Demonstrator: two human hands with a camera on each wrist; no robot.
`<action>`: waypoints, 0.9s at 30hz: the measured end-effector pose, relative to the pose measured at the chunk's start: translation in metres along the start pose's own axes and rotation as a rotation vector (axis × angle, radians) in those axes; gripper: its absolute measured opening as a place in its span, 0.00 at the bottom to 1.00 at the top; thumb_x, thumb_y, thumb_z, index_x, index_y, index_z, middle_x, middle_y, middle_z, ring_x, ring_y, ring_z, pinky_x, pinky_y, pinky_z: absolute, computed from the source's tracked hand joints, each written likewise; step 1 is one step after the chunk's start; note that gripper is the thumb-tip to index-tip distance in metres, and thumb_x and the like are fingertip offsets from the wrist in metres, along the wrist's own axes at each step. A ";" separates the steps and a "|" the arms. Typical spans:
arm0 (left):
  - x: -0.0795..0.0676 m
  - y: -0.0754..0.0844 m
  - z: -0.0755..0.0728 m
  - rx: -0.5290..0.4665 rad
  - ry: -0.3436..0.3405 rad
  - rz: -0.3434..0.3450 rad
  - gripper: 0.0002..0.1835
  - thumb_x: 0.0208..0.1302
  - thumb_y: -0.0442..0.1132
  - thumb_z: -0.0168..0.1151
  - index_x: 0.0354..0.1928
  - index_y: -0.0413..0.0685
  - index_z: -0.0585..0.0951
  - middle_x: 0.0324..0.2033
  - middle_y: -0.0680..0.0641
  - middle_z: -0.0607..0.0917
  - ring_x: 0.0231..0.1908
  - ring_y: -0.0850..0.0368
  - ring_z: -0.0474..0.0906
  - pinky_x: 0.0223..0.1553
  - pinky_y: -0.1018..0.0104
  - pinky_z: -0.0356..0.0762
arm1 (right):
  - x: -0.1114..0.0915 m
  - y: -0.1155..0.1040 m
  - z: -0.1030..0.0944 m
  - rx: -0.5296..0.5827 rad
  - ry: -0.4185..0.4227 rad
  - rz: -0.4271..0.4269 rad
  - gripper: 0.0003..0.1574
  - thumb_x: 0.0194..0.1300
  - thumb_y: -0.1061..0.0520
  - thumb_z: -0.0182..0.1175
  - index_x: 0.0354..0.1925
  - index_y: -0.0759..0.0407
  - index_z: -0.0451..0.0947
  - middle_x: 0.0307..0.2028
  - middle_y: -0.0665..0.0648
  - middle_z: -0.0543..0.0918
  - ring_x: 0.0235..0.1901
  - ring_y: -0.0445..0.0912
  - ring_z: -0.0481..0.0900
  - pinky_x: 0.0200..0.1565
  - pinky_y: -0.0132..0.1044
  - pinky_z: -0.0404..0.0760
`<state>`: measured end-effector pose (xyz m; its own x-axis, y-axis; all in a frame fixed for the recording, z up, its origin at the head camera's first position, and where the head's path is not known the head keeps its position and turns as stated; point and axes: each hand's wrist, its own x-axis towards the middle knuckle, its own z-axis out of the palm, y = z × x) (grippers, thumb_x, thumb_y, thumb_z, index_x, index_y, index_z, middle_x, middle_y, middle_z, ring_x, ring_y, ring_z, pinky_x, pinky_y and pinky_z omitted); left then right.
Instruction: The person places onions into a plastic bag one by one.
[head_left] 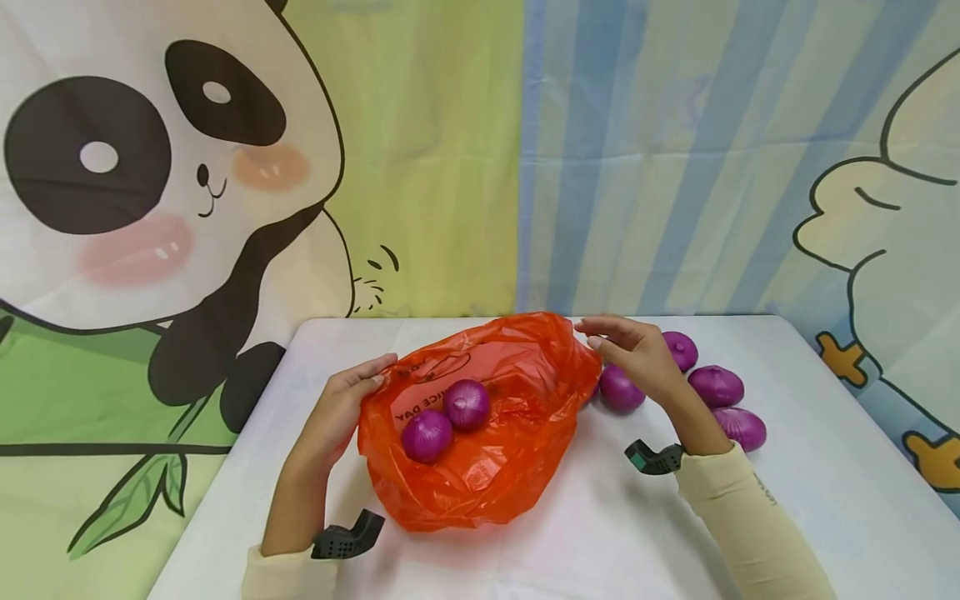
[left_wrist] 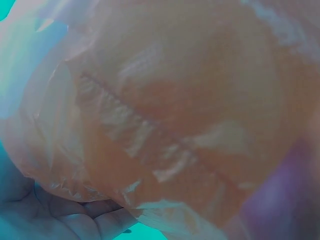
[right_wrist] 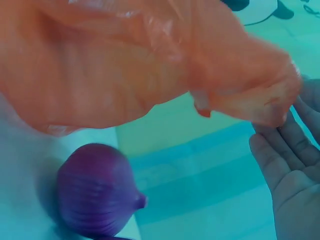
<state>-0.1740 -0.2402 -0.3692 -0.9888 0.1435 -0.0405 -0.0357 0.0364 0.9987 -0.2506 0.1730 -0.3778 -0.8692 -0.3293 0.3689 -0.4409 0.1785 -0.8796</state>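
A thin red plastic bag [head_left: 517, 467] lies spread open in the middle of the white table. Inside it, side by side, are two purple onions [head_left: 427, 436] [head_left: 467, 404]. My left hand [head_left: 341, 408] holds the bag's left rim; in the left wrist view its fingers [left_wrist: 112, 220] run behind the film, and the thumb is hidden. At the far right rim my right hand [head_left: 633, 354] pinches the plastic near its fingertips. The bag's film [right_wrist: 250, 85] stretches to these fingers in the right wrist view.
Several more purple onions sit on the right of the table, around and behind my right forearm: one close by the bag [head_left: 621, 389], others farther right [head_left: 716, 386] [head_left: 741, 427] [head_left: 681, 350]. A printed cloth [head_left: 450, 150] with a panda hangs behind the table [head_left: 570, 542].
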 end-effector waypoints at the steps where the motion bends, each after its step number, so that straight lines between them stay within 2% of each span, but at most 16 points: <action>1: 0.000 0.000 0.000 -0.002 0.000 0.000 0.24 0.74 0.32 0.39 0.69 0.32 0.64 0.67 0.36 0.67 0.65 0.43 0.66 0.56 0.63 0.72 | 0.000 0.003 0.000 -0.003 0.009 0.017 0.20 0.68 0.60 0.61 0.57 0.65 0.78 0.52 0.63 0.81 0.50 0.47 0.82 0.47 0.34 0.82; 7: 0.000 0.001 -0.002 -0.002 0.009 -0.004 0.24 0.75 0.32 0.39 0.69 0.33 0.64 0.67 0.36 0.67 0.65 0.43 0.67 0.55 0.63 0.74 | 0.001 0.018 -0.002 -0.024 0.013 0.115 0.24 0.67 0.55 0.62 0.59 0.63 0.77 0.54 0.63 0.80 0.51 0.42 0.81 0.49 0.32 0.80; 12: 0.001 0.001 -0.002 -0.003 0.009 -0.006 0.24 0.74 0.32 0.39 0.69 0.33 0.64 0.67 0.36 0.67 0.65 0.43 0.67 0.54 0.62 0.74 | 0.002 0.030 -0.002 -0.021 0.033 0.145 0.24 0.67 0.58 0.62 0.59 0.65 0.76 0.54 0.64 0.80 0.51 0.40 0.80 0.49 0.30 0.79; 14: 0.001 0.001 -0.002 -0.005 0.009 -0.009 0.24 0.74 0.32 0.39 0.69 0.33 0.64 0.67 0.36 0.67 0.64 0.43 0.67 0.54 0.62 0.74 | 0.002 0.035 -0.001 0.000 0.036 0.155 0.24 0.67 0.60 0.62 0.59 0.68 0.75 0.54 0.67 0.79 0.51 0.42 0.80 0.49 0.29 0.79; 18: 0.001 0.002 -0.003 -0.002 0.008 -0.007 0.24 0.75 0.32 0.39 0.69 0.33 0.64 0.67 0.37 0.67 0.64 0.43 0.67 0.54 0.63 0.74 | 0.004 0.046 0.003 -0.004 0.017 0.173 0.25 0.65 0.64 0.62 0.60 0.69 0.74 0.55 0.68 0.78 0.54 0.51 0.79 0.50 0.30 0.78; 21: 0.001 0.002 -0.003 -0.002 0.009 -0.006 0.24 0.75 0.32 0.39 0.69 0.34 0.64 0.66 0.36 0.67 0.64 0.43 0.67 0.54 0.62 0.74 | 0.006 0.052 0.008 -0.082 -0.021 0.185 0.29 0.63 0.63 0.64 0.62 0.65 0.73 0.56 0.66 0.78 0.56 0.56 0.77 0.53 0.34 0.78; 27: 0.001 0.002 -0.001 0.001 0.004 -0.004 0.24 0.75 0.32 0.39 0.69 0.34 0.65 0.66 0.36 0.68 0.64 0.42 0.68 0.54 0.62 0.74 | 0.010 0.056 0.014 -0.245 -0.070 0.201 0.34 0.62 0.62 0.65 0.65 0.63 0.70 0.57 0.65 0.78 0.56 0.60 0.76 0.57 0.55 0.74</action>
<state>-0.1757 -0.2413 -0.3672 -0.9893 0.1392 -0.0446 -0.0396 0.0382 0.9985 -0.2812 0.1665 -0.4280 -0.9306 -0.3262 0.1658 -0.3098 0.4613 -0.8314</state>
